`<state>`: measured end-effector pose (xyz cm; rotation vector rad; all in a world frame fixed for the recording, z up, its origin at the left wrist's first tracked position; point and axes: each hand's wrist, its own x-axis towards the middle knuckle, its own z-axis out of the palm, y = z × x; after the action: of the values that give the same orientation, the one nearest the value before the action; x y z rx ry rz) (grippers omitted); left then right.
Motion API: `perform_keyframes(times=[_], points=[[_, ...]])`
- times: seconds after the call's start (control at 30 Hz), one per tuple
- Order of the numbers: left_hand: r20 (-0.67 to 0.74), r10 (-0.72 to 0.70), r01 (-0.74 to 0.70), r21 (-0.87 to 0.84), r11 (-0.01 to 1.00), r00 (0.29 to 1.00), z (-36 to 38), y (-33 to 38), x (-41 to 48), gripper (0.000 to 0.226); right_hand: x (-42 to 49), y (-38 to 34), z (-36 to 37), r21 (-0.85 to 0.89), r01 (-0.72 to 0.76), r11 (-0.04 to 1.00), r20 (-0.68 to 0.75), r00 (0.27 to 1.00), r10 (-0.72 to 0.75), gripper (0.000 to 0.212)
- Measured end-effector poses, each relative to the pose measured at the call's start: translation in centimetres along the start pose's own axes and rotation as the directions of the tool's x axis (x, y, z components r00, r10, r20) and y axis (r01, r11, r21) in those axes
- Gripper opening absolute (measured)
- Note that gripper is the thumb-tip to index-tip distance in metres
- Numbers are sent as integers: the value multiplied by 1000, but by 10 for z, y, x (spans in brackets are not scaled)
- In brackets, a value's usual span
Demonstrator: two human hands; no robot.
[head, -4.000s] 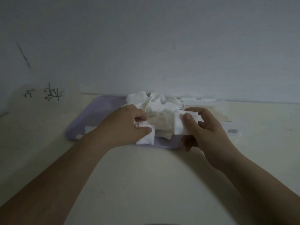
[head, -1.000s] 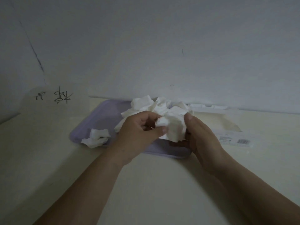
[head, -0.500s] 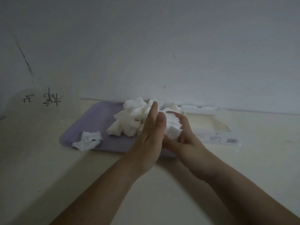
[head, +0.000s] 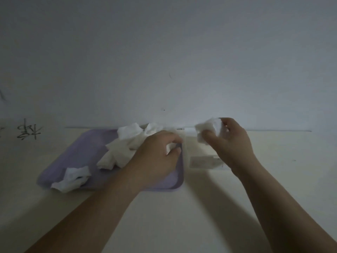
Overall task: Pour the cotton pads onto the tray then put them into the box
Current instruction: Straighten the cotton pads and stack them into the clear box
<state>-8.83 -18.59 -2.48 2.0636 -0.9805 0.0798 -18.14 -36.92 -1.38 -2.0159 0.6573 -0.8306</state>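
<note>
A lilac tray lies on the pale table and carries a loose heap of white cotton pads. A smaller clump of pads sits on the tray's front left rim. My left hand reaches over the tray's right side, its fingers curled on a pad at the heap's edge. My right hand grips a bunch of cotton pads above the white box, which lies right of the tray against the wall. The box's inside is mostly hidden by my right hand.
A grey-white wall rises right behind the tray and box. Dark handwritten marks show at the far left. The table in front of the tray and to the right of the box is bare.
My right hand has carried a bunch of pads from the heap rightward to above the box. My left hand has dropped back onto the heap's right edge.
</note>
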Motion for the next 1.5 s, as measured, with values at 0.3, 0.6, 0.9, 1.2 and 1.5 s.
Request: perform_keyframes(times=[0.3, 0.6, 0.9, 1.2, 1.5], points=[[184, 26, -36, 51, 998, 983, 45, 19, 11, 21, 9, 15, -2, -380, -34, 924, 72, 995, 66, 64], [91, 108, -111, 18, 994, 990, 53, 6, 0, 32, 13, 7, 1, -464, 29, 885, 213, 974, 80, 60], [2, -11, 11, 8, 1000, 1000, 56, 6, -1, 34, 16, 17, -8, -374, 54, 926, 223, 974, 34, 49], [6, 15, -15, 16, 1000, 1000, 56, -1, 1, 43, 20, 24, 2, -397, 61, 916, 186, 982, 14, 61], [-45, 21, -19, 54, 998, 999, 53, -5, 0, 35, 21, 27, -24, -324, 4, 946, 200, 978, 64, 49]])
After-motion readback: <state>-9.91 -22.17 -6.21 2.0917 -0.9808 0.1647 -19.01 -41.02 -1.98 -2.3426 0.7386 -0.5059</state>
